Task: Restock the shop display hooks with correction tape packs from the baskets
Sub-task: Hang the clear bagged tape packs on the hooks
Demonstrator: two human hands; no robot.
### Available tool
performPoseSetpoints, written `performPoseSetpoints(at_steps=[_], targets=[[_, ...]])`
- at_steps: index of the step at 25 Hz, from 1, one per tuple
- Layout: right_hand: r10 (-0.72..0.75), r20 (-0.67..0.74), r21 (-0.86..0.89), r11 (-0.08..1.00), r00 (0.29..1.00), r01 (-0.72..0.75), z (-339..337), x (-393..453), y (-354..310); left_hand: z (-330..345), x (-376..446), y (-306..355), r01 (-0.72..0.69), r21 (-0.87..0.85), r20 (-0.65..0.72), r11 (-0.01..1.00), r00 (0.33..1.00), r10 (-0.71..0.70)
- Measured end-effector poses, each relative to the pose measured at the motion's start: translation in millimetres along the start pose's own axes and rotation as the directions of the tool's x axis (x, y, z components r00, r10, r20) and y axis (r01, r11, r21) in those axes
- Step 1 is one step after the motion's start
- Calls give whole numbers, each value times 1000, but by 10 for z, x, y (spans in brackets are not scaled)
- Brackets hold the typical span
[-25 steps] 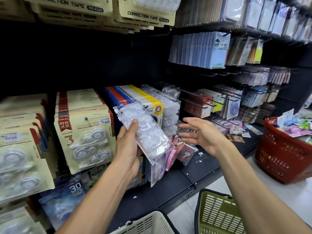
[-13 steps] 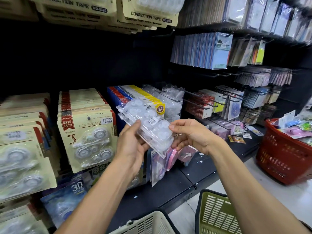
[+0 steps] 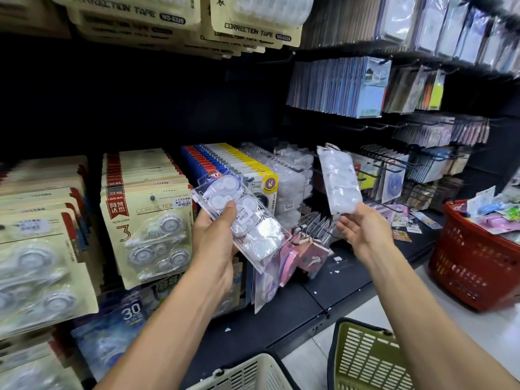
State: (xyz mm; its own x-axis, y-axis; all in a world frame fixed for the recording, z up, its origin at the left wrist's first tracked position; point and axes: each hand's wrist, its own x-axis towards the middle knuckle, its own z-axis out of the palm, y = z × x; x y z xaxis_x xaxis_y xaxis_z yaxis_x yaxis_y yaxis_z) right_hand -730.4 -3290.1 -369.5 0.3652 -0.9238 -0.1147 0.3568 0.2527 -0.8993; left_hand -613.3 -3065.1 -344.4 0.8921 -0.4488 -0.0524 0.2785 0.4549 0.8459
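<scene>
Left hand (image 3: 216, 235) grips a stack of clear correction tape packs (image 3: 247, 220) before the hooks; right hand (image 3: 363, 229) pinches one pack (image 3: 339, 184) by its bottom edge, raised upright.

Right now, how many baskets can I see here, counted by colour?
Red basket: 1
Green basket: 1
White basket: 1
Total: 3
</scene>
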Motion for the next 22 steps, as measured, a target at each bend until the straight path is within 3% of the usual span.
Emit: performPoseSetpoints(at_steps=[4, 22], targets=[[17, -171, 65, 998, 985, -6, -151, 115, 6, 20, -1, -38, 7, 15, 3, 1000, 1000, -7], [-64, -237, 4, 998, 969, 66, -124, 57, 13, 13, 11, -123, 9, 15, 36, 1000, 999, -9]])
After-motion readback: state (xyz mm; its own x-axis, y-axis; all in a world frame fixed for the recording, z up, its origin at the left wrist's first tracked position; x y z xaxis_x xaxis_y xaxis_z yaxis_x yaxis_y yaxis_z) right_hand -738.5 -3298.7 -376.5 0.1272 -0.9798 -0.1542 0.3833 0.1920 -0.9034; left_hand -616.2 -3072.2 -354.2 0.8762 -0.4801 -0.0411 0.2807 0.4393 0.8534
